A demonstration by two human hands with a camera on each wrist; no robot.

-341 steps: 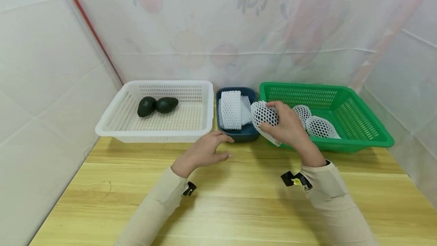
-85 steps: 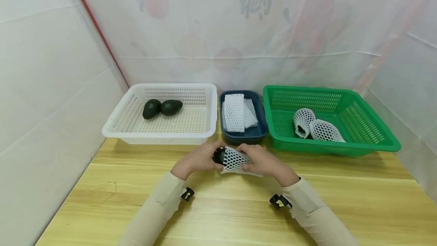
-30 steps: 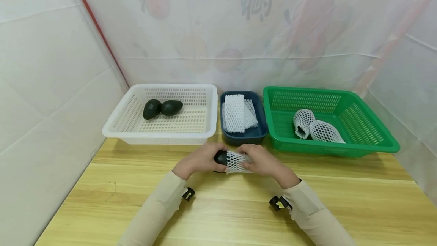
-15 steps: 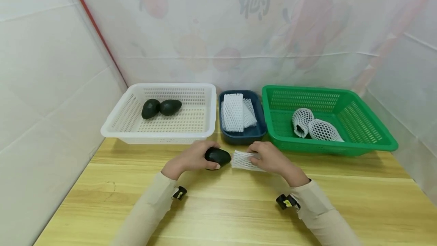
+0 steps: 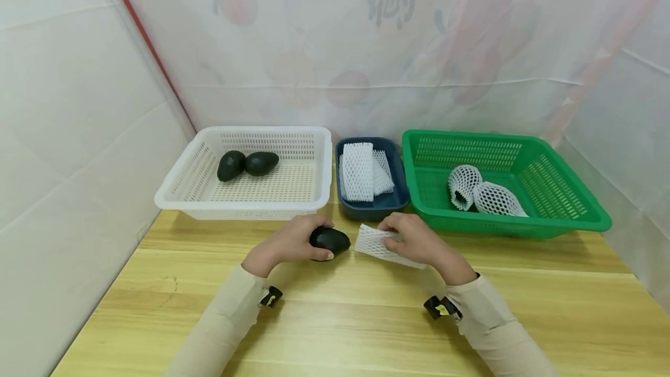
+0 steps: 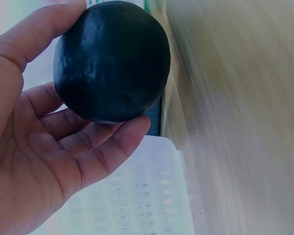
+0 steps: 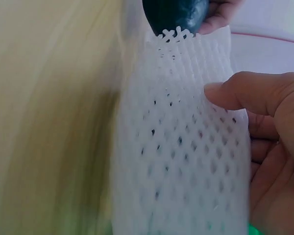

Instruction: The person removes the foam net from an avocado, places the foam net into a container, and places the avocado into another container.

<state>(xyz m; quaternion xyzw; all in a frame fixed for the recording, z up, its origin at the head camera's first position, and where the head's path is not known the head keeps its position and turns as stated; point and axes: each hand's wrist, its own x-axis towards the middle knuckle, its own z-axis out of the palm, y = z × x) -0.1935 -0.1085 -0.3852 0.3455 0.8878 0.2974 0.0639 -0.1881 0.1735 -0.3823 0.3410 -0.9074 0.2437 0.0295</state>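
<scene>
At two o'clock from the right hand [image 5: 420, 241], pinching a net [image 5: 373, 241], two sleeved fruits [image 5: 495, 197] seemed done; the left hand [image 5: 288, 244] gripped an unsleeved avocado [image 5: 332, 241], two fruits [image 5: 262, 163] waiting at eleven.

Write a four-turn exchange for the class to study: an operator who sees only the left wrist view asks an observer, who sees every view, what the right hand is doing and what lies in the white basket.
Operator: My view shows the left hand gripping a dark avocado. What is the right hand doing?
Observer: It holds a white net sleeve, its thumb lying on top of the mesh.
Operator: I see only part of the white basket. Is there anything in it?
Observer: Yes. The head view shows two more avocados in it, side by side.
</scene>
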